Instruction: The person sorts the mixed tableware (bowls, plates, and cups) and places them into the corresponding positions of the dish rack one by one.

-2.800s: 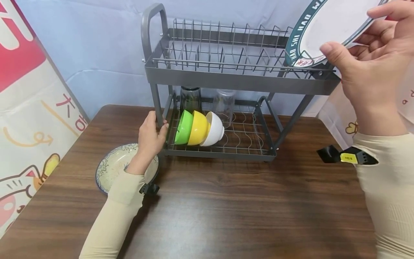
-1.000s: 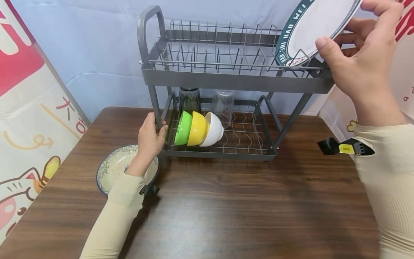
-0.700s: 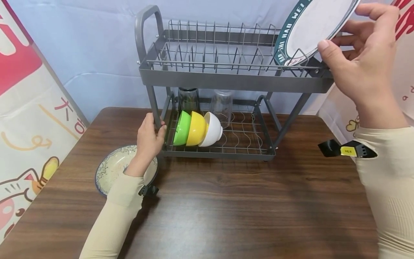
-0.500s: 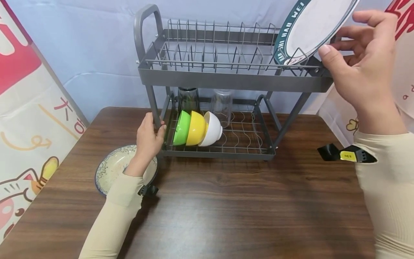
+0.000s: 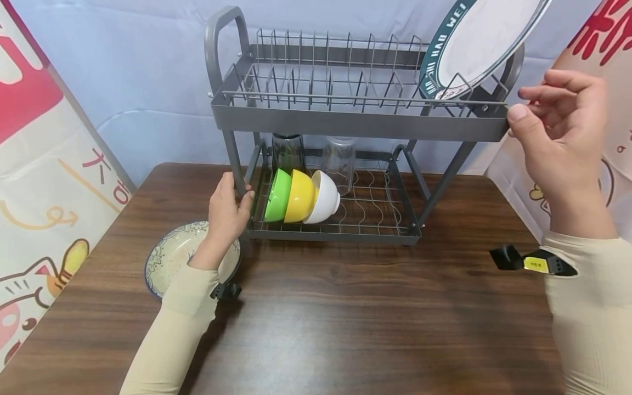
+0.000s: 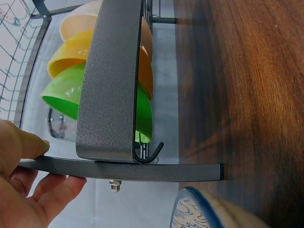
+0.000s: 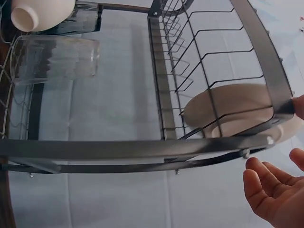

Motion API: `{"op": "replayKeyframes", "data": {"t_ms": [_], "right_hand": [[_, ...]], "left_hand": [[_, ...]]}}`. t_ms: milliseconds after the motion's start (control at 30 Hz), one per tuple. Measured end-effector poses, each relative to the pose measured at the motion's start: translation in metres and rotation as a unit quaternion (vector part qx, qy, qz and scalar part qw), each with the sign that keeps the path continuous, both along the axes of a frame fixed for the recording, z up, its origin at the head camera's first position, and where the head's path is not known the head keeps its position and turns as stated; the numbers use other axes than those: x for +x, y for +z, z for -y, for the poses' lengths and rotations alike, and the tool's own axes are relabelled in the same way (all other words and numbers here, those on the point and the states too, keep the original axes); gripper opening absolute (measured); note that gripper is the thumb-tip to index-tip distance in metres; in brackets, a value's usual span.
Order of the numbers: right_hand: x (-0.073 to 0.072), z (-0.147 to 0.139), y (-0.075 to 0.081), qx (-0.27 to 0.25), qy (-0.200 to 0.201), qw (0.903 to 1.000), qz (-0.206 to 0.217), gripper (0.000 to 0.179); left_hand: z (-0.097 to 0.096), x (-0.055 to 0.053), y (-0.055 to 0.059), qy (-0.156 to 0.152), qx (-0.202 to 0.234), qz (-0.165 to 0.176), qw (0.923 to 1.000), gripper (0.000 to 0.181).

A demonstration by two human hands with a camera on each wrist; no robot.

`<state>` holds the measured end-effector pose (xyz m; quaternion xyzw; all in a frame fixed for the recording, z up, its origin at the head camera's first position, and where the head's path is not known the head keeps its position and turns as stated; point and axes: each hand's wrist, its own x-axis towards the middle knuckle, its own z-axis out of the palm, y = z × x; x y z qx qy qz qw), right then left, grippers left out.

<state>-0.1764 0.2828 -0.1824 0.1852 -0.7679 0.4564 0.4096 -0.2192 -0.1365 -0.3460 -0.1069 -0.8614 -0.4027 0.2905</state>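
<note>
A white plate point(image 5: 486, 46) with a lettered green rim leans in the wire slots at the right end of the upper tier of a grey dish rack point(image 5: 355, 123). My right hand point(image 5: 568, 123) is off the plate, its fingers loosely bent beside the rack's upper right corner; the thumb tip is at the corner, contact unclear. Nothing is in that hand. My left hand point(image 5: 228, 211) grips the rack's left leg, thumb and fingers on either side in the left wrist view. Below it, partly behind the forearm, lies a patterned dish point(image 5: 170, 260).
On the lower tier, a green bowl point(image 5: 278, 196), a yellow bowl point(image 5: 300, 196) and a white bowl point(image 5: 326, 198) sit tilted in a row. Behind them stand a dark glass point(image 5: 288, 151) and a clear glass point(image 5: 339, 159). Everything rests on a wooden table point(image 5: 345, 318).
The plate moved left and settled deeper into the slots with my right hand on it. Since then that hand has let go and lowered toward the rack's corner. My left hand keeps its grip.
</note>
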Motion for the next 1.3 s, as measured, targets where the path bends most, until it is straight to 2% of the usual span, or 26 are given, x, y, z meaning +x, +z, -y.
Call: {"op": "replayKeyframes", "data": {"t_ms": [133, 233, 300, 400, 500, 533, 633, 733, 933, 1133, 1300], "right_hand": [[0.000, -0.005, -0.009, -0.018, 0.033, 0.9992, -0.007, 0.040], [0.001, -0.008, -0.015, -0.014, 0.035, 0.9993, -0.001, 0.040], [0.003, -0.010, -0.020, 0.013, 0.023, 0.9996, 0.009, 0.042], [0.003, -0.014, -0.027, -0.011, 0.069, 0.9970, 0.031, 0.046], [0.004, -0.017, -0.034, -0.028, 0.097, 0.9928, 0.065, 0.049], [0.004, -0.018, -0.036, -0.027, 0.096, 0.9919, 0.079, 0.051], [0.005, -0.020, -0.041, 0.010, 0.058, 0.9910, 0.121, 0.054], [0.007, -0.021, -0.046, 0.030, 0.035, 0.9881, 0.147, 0.057], [0.005, -0.028, -0.063, 0.045, 0.029, 0.9846, 0.166, 0.057], [0.001, -0.029, -0.079, 0.051, 0.049, 0.9820, 0.175, 0.059], [-0.001, -0.027, -0.088, 0.082, 0.040, 0.9751, 0.202, 0.059]], "left_hand": [[0.000, 0.000, 0.000, 0.000, 0.000, 0.000, 1.0000, 0.018], [0.000, 0.000, 0.000, 0.000, -0.001, -0.002, 1.0000, 0.018], [0.000, 0.000, 0.000, 0.000, -0.001, -0.003, 1.0000, 0.017], [0.000, 0.000, -0.001, 0.000, -0.001, -0.004, 1.0000, 0.017], [0.000, 0.000, -0.001, -0.002, 0.000, -0.002, 1.0000, 0.018], [0.000, 0.000, -0.001, -0.002, 0.000, -0.002, 1.0000, 0.018], [0.000, 0.000, -0.001, -0.002, 0.001, -0.002, 1.0000, 0.018], [0.000, 0.000, -0.001, 0.000, -0.001, -0.003, 1.0000, 0.018], [0.001, -0.001, -0.001, 0.000, -0.003, -0.004, 1.0000, 0.018], [0.000, -0.001, -0.002, 0.000, -0.006, -0.008, 1.0000, 0.017], [0.001, -0.001, -0.002, 0.002, -0.009, -0.011, 0.9999, 0.017]]}}
